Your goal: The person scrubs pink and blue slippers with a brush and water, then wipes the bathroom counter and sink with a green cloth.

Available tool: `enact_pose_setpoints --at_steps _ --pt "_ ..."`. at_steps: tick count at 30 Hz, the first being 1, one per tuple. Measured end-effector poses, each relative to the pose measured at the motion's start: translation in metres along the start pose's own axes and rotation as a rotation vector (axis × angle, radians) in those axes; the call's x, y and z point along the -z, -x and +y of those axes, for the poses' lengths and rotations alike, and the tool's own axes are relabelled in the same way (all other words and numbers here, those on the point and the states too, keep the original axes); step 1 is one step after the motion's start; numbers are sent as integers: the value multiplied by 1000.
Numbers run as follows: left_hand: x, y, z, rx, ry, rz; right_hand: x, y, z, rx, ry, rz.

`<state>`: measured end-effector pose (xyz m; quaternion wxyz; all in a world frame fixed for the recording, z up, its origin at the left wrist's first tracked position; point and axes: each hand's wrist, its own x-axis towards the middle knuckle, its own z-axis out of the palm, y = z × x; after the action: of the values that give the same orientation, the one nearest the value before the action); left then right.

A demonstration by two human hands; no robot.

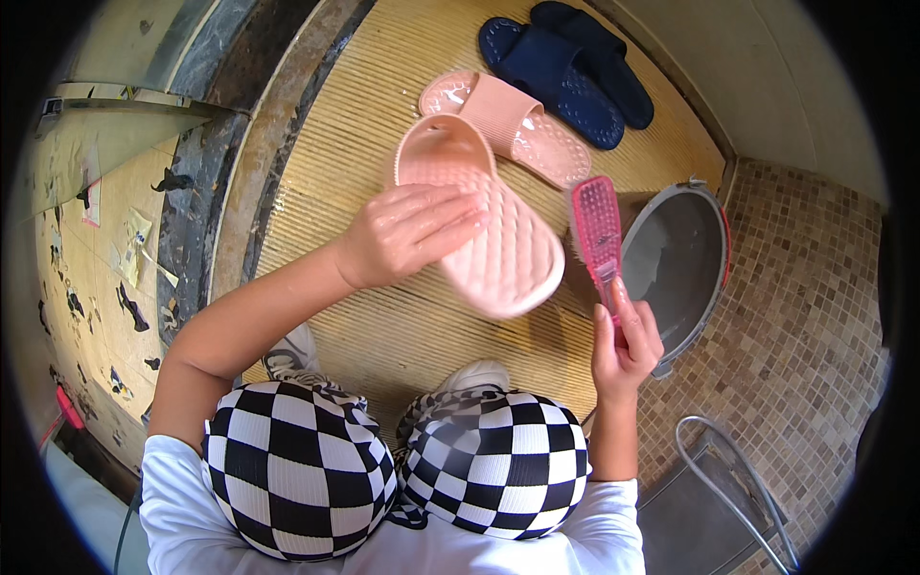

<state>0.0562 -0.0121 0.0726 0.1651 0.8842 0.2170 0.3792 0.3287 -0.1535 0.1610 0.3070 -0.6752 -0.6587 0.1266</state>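
My left hand [413, 233] grips a pink slide sandal [503, 248] by its side, the fingers lying across the quilted footbed. The sandal is held above the floor, its strap end pointing away from me and its other end angled towards the right. In my right hand [627, 345] is a pink scrubbing brush [598, 223], held by the handle with its pale bristles facing left. Brush and sandal are apart. Beyond them, the matching pink sandal [507, 126] lies wet on the ribbed yellow floor, strap up.
A grey bucket [679, 266] with water stands right of the brush. Two navy slide sandals [553, 79] lie at the far side. A metal hose [726, 460] curves over the mosaic tiles [783, 287] at right. On the left runs a stone threshold [262, 136], with scattered scraps beyond it.
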Motion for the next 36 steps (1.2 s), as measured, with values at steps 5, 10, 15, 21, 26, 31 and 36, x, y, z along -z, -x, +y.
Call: enact_pose_setpoints --at_steps 5,10,15,21,26,31,36 --pt "-2 14 -17 -80 -110 -128 18 28 22 -158 117 202" --pt "-27 45 -11 -209 -114 -470 23 57 68 -514 135 188" --pt "-23 46 -7 -64 92 -620 17 49 68 -578 385 -78" --pt "-13 12 -51 29 -38 -765 15 67 81 -465 174 134" --pt "-30 31 -61 6 -111 -683 20 64 35 -173 50 173" --pt "-34 35 -50 305 -216 -507 -32 59 5 -103 -66 -193" --pt "-34 34 -68 209 -203 -605 -105 80 49 -118 136 -159"
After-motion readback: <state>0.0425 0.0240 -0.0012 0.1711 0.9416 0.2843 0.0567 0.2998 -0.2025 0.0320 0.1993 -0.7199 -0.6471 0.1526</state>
